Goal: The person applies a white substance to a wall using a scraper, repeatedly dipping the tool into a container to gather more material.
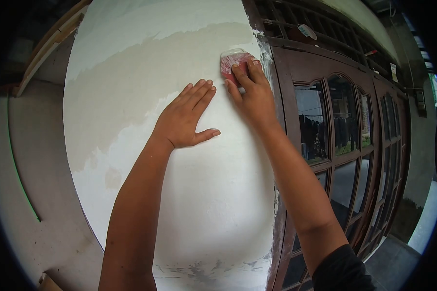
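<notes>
My left hand (185, 114) lies flat on the white plastered wall (213, 194), fingers stretched upward and thumb out to the right. Higher up, close to the wall's right edge, my right hand (252, 92) grips a red putty scraper (232, 64) smeared with white. The scraper is against the wall; its lower part is hidden by my fingers. Around it, a damp-looking greyish patch (131, 72) spreads across the upper wall, with brighter white areas above and below.
Along the wall's right edge runs a brown door frame with white smears, beside a brown door (320, 63) with glass panes. A green line (15, 160) hangs on the grey wall at left. Wooden boards (48, 46) jut in at the upper left.
</notes>
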Demonstrator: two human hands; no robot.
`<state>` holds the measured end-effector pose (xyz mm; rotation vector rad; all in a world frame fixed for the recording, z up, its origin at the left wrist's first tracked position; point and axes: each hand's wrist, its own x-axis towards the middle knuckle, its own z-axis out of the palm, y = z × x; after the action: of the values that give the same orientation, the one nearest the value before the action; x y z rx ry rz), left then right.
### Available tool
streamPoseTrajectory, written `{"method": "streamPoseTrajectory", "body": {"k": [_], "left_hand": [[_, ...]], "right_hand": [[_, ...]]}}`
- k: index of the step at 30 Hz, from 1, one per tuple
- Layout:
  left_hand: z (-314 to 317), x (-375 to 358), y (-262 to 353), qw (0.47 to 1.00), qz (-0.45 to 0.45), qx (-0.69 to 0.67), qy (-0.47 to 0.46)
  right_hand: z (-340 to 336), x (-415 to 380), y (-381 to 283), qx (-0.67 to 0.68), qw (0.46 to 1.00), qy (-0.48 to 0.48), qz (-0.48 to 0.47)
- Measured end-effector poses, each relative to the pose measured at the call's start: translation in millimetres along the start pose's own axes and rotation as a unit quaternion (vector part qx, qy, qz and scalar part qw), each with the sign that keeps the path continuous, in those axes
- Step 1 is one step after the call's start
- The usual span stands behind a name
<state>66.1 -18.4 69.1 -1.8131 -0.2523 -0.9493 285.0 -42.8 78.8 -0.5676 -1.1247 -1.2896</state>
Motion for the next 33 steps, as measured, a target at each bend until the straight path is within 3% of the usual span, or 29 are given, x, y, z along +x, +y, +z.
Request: {"method": "streamPoseTrajectory", "body": {"k": [18, 23, 24, 27, 28, 30, 31, 32, 33], "left_hand": [[-4, 0, 3, 0.998, 0.006, 0.040, 0.039], [-13, 1, 1, 0.997, 0.076, 0.008, 0.016], [-12, 2, 0, 0.997, 0.075, 0.009, 0.015], [-11, 14, -2, 0.987, -0.044, -0.084, 0.126], [-12, 15, -2, 0.987, -0.045, -0.086, 0.125], [-13, 16, -3, 0.997, 0.062, -0.020, 0.047], [-12, 13, -2, 0.997, 0.073, -0.017, 0.022], [-10, 11, -2, 0.997, 0.072, -0.018, 0.023], [-8, 10, -2, 0.996, 0.006, -0.035, 0.085]], "right_hand": [[2, -3, 0, -0.005, 1.000, -0.030, 0.000], [-3, -10, -2, 0.006, 0.999, -0.034, 0.011], [-3, -11, -4, 0.008, 0.999, -0.035, 0.011], [-6, -11, -5, 0.008, 0.999, -0.033, 0.026], [-6, -11, -5, 0.005, 0.999, -0.033, 0.026], [-5, -10, -3, 0.002, 0.999, -0.033, 0.023], [-4, -10, -2, 0.011, 0.999, -0.024, 0.021], [-4, -9, -3, 0.020, 0.999, -0.015, 0.020], [-5, -9, -3, 0.020, 0.999, -0.017, 0.020]]}}
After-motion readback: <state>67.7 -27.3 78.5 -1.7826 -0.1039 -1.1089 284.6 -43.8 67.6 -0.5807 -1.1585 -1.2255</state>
